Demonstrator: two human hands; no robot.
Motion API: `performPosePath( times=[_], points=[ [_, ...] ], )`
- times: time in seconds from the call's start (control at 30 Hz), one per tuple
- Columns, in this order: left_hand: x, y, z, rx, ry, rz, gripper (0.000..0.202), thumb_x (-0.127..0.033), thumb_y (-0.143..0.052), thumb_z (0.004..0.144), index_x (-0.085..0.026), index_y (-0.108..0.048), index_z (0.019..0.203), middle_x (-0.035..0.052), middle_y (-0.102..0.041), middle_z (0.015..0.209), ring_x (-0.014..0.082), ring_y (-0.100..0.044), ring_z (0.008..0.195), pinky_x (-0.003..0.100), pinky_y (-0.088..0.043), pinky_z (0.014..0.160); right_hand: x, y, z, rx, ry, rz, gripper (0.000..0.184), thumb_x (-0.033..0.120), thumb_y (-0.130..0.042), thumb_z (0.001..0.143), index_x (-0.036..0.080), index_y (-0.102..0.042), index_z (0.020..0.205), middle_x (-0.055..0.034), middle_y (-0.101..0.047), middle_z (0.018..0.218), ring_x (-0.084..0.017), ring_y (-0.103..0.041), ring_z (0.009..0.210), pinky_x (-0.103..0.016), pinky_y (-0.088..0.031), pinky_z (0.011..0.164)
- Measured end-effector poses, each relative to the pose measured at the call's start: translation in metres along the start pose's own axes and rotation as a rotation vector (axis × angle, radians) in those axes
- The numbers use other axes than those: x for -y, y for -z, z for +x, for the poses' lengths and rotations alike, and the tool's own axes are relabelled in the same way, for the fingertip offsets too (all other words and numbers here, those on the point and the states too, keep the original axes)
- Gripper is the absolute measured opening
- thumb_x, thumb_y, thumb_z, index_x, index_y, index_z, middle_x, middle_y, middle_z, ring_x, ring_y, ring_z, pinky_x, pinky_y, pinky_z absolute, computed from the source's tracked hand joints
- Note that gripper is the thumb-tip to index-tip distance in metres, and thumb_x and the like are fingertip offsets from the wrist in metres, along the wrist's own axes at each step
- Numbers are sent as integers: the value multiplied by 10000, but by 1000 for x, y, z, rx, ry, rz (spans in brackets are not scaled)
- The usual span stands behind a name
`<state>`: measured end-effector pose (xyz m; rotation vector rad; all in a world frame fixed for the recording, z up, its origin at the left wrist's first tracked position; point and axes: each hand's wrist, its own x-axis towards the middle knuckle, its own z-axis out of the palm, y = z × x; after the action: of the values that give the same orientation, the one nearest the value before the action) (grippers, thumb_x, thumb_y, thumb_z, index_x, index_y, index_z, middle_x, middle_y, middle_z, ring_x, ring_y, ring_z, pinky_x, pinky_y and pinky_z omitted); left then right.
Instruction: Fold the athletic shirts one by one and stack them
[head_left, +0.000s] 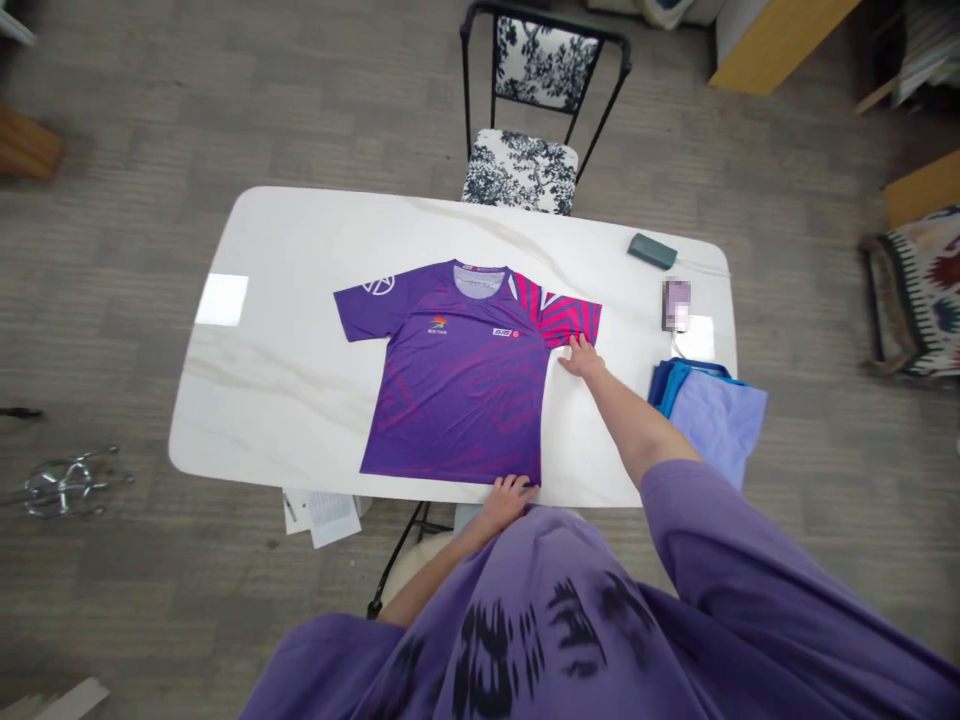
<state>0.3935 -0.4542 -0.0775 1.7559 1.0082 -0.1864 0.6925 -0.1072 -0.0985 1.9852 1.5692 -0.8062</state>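
A purple short-sleeved sports T-shirt (465, 390) lies spread flat, front side up, on the white table (277, 400). Its collar points to the far side and its hem runs along the near edge. One sleeve is pink and red striped, the other purple with a white round emblem. My left hand (510, 500) rests on the hem's right corner, fingers stretched out. At the lower edge of the striped sleeve, my right hand (581, 357) lies with its fingers spread, touching the cloth.
Folded blue and lilac clothes (709, 410) hang over the table's right edge. Behind them are a phone (676, 303) with a cable and a dark green case (652, 251). A patterned chair (521, 170) stands at the far side. Papers (330, 515) show below the near edge.
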Motion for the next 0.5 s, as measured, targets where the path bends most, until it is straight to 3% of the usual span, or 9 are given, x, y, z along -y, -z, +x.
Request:
performPosePath(
  times=[0.17,0.3,0.4,0.5],
  points=[
    [-63,-38,39,88,-50,16,645,-234,-450,1032,-361,-723,1603,117,-619,1677,354,-599,1466,551,-481,1210,-91,-9,-23,-24,15,58,1072,725,-509,1106,251,38,1897,-174,187,1951,-462,-262,1776,-708,-370,1375],
    [-93,-47,50,101,-10,-5,690,-243,-465,1014,-404,-669,1652,52,-602,1708,296,-631,1473,461,-493,1248,-129,-9,-31,-114,84,97,1035,750,-498,1101,256,-71,1903,-143,81,1976,-435,-209,1794,-685,-339,1400],
    [-99,-44,26,30,157,-5,774,-276,-434,1021,-405,-508,1780,64,-546,1758,297,-571,1581,435,-457,1325,-138,5,-20,-224,192,146,939,675,-467,1131,196,-190,1890,-132,-55,1982,-380,-150,1817,-607,-276,1451],
    [-105,-42,-36,-39,413,1,798,-335,-381,1032,-458,-400,1820,67,-543,1755,306,-512,1661,453,-415,1378,-141,24,2,-261,263,199,888,592,-456,1155,154,-202,1884,-134,-100,1978,-351,-146,1822,-543,-243,1471]
  ],
)
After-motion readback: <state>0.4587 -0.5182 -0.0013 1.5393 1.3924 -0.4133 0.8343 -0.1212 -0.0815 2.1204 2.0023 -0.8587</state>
